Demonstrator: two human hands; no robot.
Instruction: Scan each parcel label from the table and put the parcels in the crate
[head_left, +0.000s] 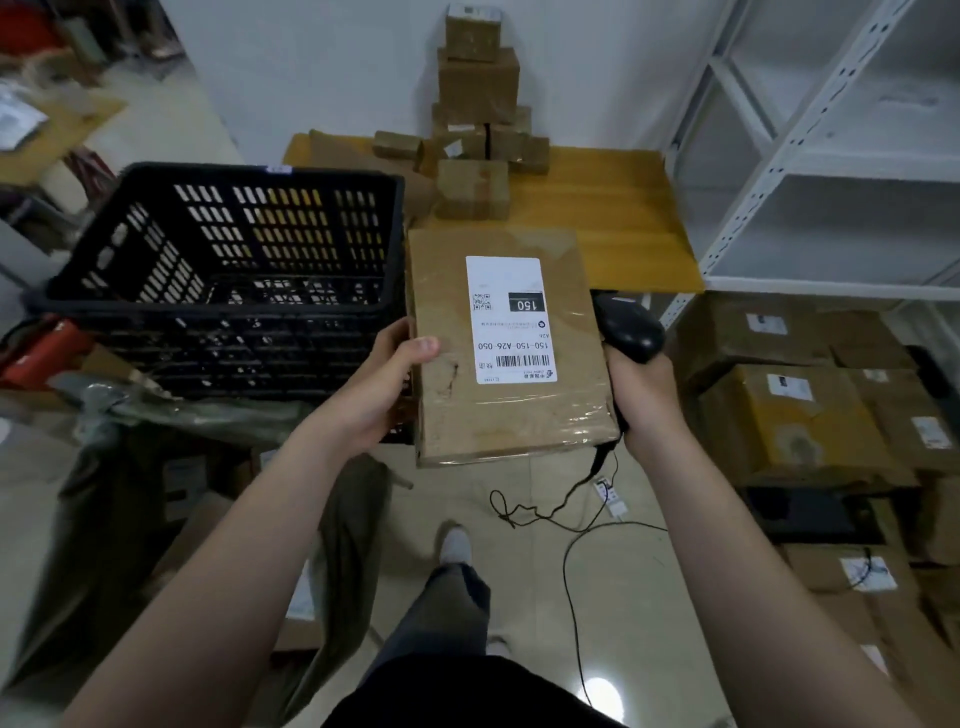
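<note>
Yellow table (613, 208) against the white wall (311, 62), boxes (478, 78) stacked on it, black crate (208, 305) at left. Flat parcel (519, 415), label (511, 319) up, between the hands: left hand (384, 384) grips its left edge, right hand (644, 395) clasps the scanner (631, 332) beside its right edge.

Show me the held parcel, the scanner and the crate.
parcel (519, 415), head view, lower cardboard face.
scanner (631, 332), head view, top of its black head.
crate (208, 307), head view, near rim.
</note>
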